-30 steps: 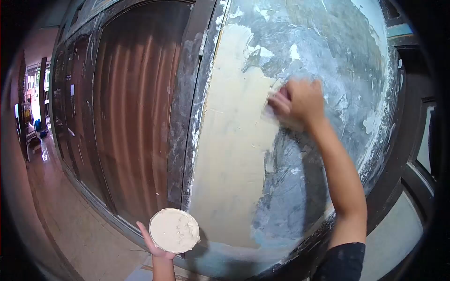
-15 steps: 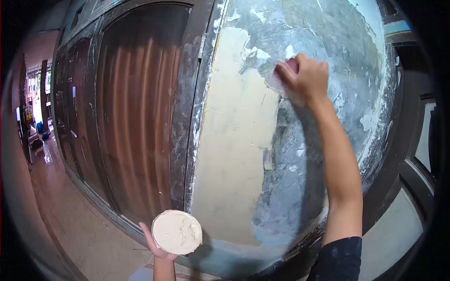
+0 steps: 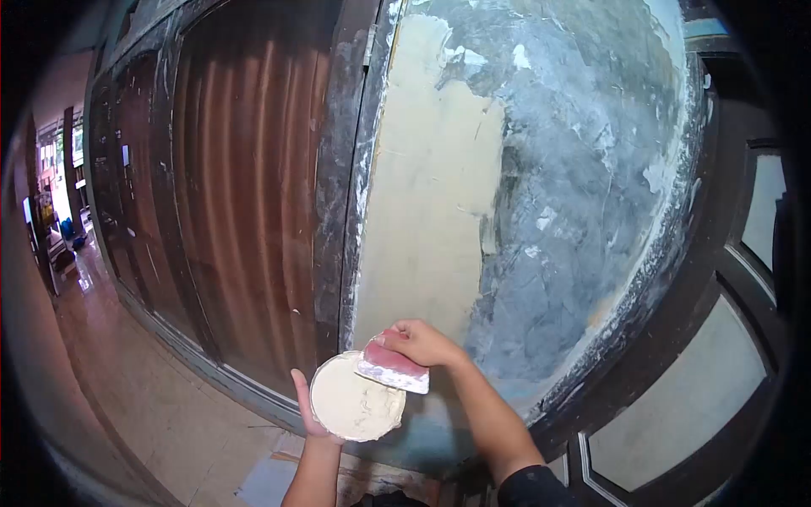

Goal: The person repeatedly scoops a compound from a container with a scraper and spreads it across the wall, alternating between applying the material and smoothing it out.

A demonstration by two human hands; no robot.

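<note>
A round tub of cream-coloured paste (image 3: 351, 404) rests on my left hand (image 3: 314, 416), whose thumb stands up along its left side. My right hand (image 3: 422, 345) grips a red scraper (image 3: 394, 363) with a whitish, paste-smeared edge. The scraper is over the upper right rim of the tub; whether it touches the paste I cannot tell. Behind both hands rises a grey wall panel (image 3: 574, 203), with a broad band of smooth cream paste (image 3: 431, 186) down its left part.
Left of the panel is a dark-framed door (image 3: 338, 169) with a reddish-brown curtain (image 3: 253, 194) behind glass. Dark framing with pale panels (image 3: 684, 397) stands at the right. A tiled floor (image 3: 169, 406) runs along the left. Papers (image 3: 269, 482) lie low down.
My right hand with the scraper has come down from the upper wall to the tub. The tub and my left hand appear slightly further right, and the view has tilted down.
</note>
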